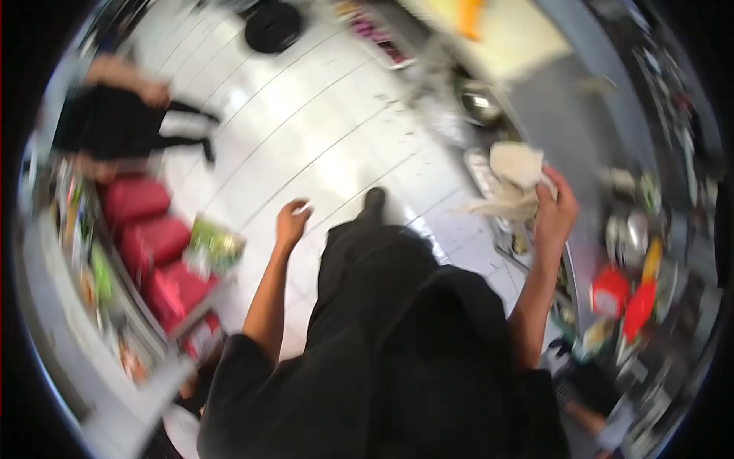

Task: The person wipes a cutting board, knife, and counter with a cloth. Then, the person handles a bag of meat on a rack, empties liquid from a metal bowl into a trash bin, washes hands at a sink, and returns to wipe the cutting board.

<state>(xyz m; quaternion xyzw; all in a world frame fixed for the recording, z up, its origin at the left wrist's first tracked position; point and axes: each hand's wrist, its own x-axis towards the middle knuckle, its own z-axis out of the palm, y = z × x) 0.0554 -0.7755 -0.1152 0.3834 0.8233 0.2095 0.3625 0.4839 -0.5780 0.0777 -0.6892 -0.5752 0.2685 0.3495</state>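
"Where's the cloth (514, 167)?"

"At 2 o'clock from the middle of the view. It's pale, bunched at the top, with a loose strip trailing out toward the left."

"Who has it?"

"The right hand (558, 208), out at 3 o'clock. Its thumb and fingers are pinched together on the cloth's edge, beside the grey worktop (539, 96). I can't tell whether cloth and worktop touch."

"And the left hand (290, 223)?"

"At 9 o'clock, well apart from the cloth, over the tiled floor (267, 115). The fingers are loosely curled. A white spot shows at the tips, too blurred for me to tell if anything is gripped."

"What's near the cloth?"

"A shiny metal bowl (480, 103), between 1 and 2 o'clock. Past it, at 1, there's a pale yellow surface (508, 38) with something orange on it."

"Farther out?"

"A red container (609, 291) between 3 and 4 o'clock. At 9, a green-printed bag (215, 243) beside red boxes (157, 237). At 10, a person (107, 118) in dark clothes; at 11, a round black object (273, 27)."
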